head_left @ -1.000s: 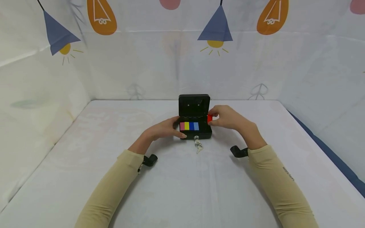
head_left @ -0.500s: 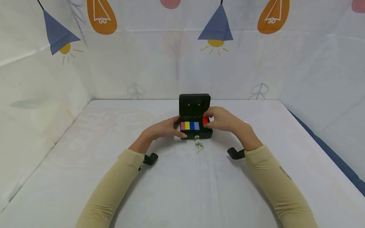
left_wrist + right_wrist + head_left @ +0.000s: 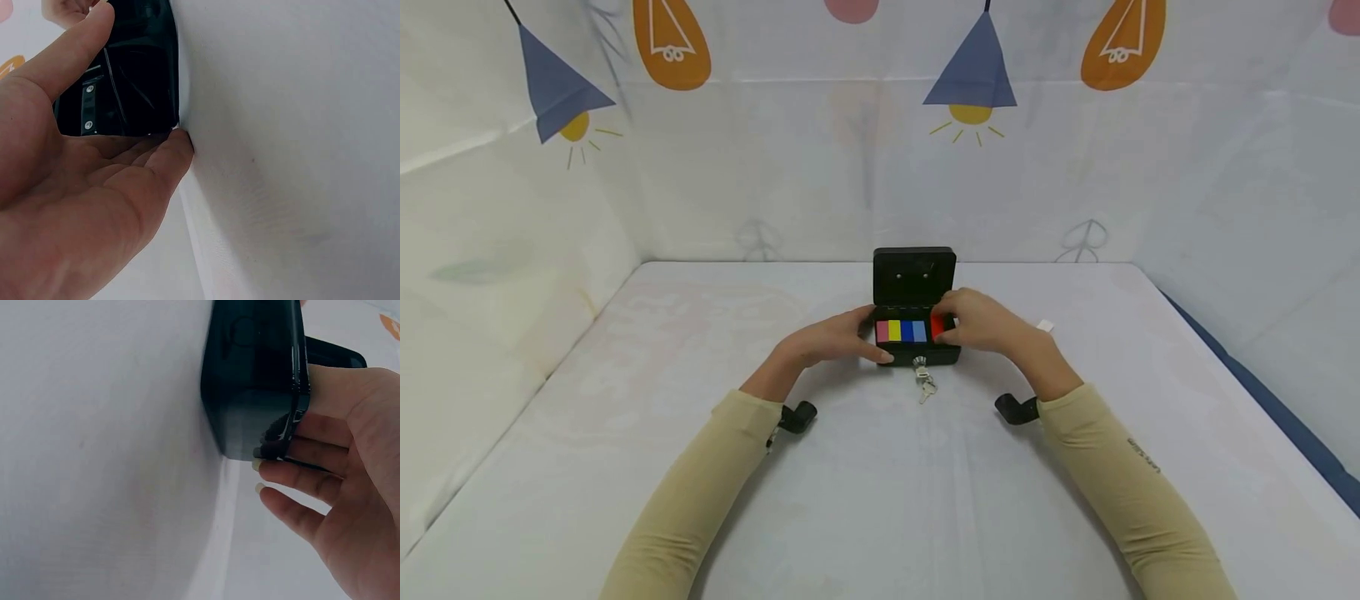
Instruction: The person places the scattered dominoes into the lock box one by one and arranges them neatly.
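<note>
A black cash box (image 3: 942, 356) stands on the table with its lid (image 3: 913, 283) raised. In its left part a pink, a yellow, a dark blue and a light blue block (image 3: 919, 331) sit side by side. At the box's left end my left hand (image 3: 827, 343) holds it, thumb at the front and fingers toward the back. My right hand (image 3: 981, 321) reaches into the box's right part and pinches a red block (image 3: 936, 326), partly covered by the fingers. In the right wrist view the box wall (image 3: 250, 419) hides the fingertips inside.
Keys (image 3: 927, 387) hang from the lock (image 3: 920, 363) on the box front. The white-covered table (image 3: 880, 500) extends around the box. Behind it rises a white curtain (image 3: 760, 167) with printed lamps. Something small and white (image 3: 1045, 325) shows behind my right wrist.
My right hand has moved left with the red block, from the box's right edge to inside its right part, and lowered it. My left hand has stayed on the box.
</note>
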### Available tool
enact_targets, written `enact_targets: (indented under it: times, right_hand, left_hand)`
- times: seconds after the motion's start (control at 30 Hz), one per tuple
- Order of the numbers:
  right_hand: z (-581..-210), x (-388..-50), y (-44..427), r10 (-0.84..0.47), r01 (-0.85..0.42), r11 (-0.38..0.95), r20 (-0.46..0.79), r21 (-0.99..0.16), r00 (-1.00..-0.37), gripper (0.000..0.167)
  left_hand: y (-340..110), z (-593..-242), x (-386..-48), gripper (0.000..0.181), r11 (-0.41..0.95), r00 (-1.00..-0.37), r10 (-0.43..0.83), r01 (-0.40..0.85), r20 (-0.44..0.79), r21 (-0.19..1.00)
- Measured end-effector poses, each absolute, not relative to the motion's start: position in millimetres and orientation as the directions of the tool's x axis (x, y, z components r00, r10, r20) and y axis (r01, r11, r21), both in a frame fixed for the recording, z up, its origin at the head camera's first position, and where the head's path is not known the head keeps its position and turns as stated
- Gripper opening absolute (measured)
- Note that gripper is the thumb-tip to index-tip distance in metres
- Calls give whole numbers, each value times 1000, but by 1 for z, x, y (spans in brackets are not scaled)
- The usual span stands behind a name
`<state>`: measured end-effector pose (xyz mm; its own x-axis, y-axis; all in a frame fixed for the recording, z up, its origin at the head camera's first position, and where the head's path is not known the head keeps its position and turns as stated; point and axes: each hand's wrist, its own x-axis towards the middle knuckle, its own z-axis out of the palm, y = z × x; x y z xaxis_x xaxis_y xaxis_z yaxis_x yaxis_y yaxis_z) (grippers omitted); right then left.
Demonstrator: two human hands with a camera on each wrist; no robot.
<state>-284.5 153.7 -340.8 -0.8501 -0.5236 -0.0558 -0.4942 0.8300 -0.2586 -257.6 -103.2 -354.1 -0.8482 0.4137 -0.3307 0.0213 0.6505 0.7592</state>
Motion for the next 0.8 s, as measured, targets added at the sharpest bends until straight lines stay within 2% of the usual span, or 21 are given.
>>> enact_targets:
  times: [0.8]
  right_hand:
    - [-350, -282, 150, -525, -511, 840, -32, -184, -851, 44]
  left_hand:
    - [-103, -355, -258, 104, 677, -855, 389, 13, -342, 736]
